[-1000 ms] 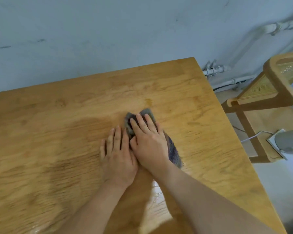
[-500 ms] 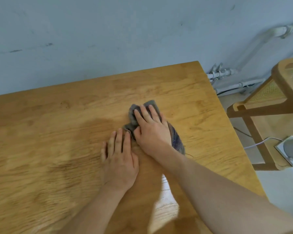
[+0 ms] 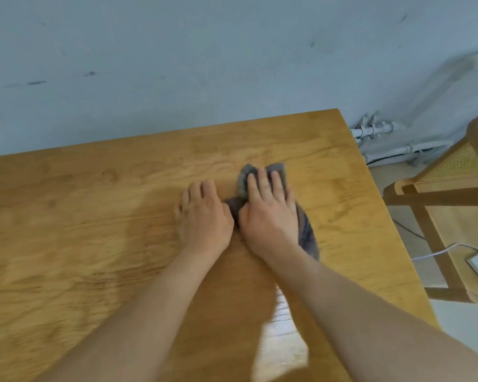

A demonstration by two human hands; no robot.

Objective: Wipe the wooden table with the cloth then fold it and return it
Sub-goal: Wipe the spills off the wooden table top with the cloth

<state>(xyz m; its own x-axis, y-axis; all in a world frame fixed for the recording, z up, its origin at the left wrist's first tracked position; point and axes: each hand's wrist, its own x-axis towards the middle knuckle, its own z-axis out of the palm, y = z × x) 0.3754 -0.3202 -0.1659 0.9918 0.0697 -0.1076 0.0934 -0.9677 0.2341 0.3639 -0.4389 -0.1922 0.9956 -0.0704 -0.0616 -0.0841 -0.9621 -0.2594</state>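
Grey crumpled cloth [image 3: 277,168] has advanced toward the far edge of the light wooden table [image 3: 94,216] under the flat, pressing right hand [image 3: 268,213]; left hand [image 3: 204,216] flat, empty. Wiping ongoing.

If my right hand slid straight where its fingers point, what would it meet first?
Only bare table lies ahead of the right hand and cloth; the way looks free to the far edge, then likely the wall.

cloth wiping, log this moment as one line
phase: wipe | right hand: flat, pressing grey cloth | left hand: flat on wooden table beside cloth | fold: not yet done
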